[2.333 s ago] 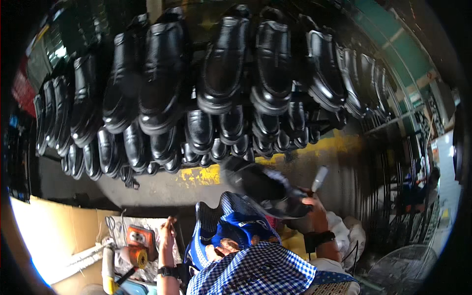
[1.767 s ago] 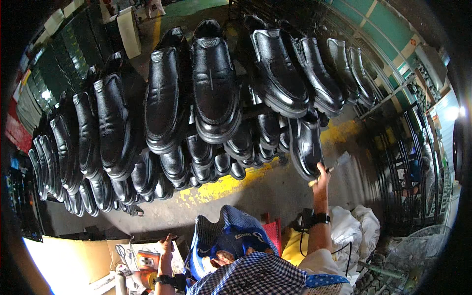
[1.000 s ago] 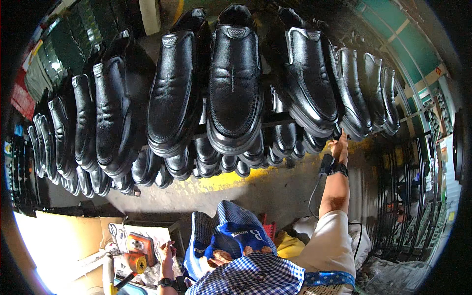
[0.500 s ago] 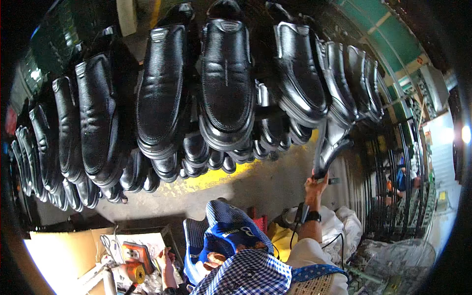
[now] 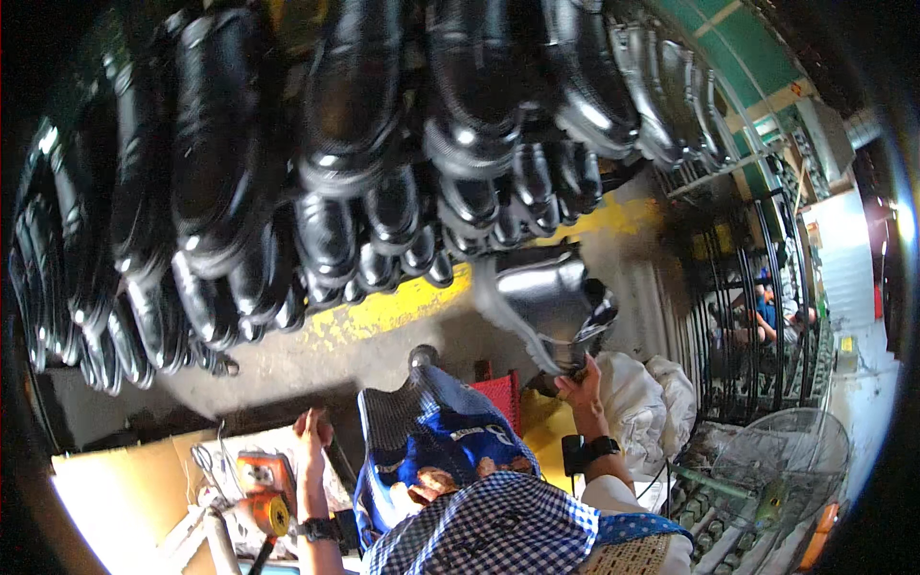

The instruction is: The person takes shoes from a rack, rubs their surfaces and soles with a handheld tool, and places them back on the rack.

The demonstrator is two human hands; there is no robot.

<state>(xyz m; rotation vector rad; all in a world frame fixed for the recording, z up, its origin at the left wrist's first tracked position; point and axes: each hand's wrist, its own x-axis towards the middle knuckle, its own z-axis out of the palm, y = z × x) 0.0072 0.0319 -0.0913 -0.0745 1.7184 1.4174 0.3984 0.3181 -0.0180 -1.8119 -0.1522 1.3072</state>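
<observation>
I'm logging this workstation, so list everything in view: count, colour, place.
Glossy leather shoes: many, black, in rows across the top.
Thick-soled leather shoe: one, black, held, centre right.
Painted floor stripe: one, yellow, beneath the rows.
Flat cardboard: count unclear, tan, lower left.
Rectangular box: one, orange and grey, lower left.
Perforated panel: one, red, lower centre.
Bulging sacks: about two, white, lower right.
Round wire-caged fan: one, grey, lower right.
Checked fabric apron: one, blue and white, lower middle.
Co-worker: one, in blue, right background.
Wristbands: two, black, one per wrist.
Left hand: one, left of the apron.
Right hand: one, gripping the shoe.
</observation>
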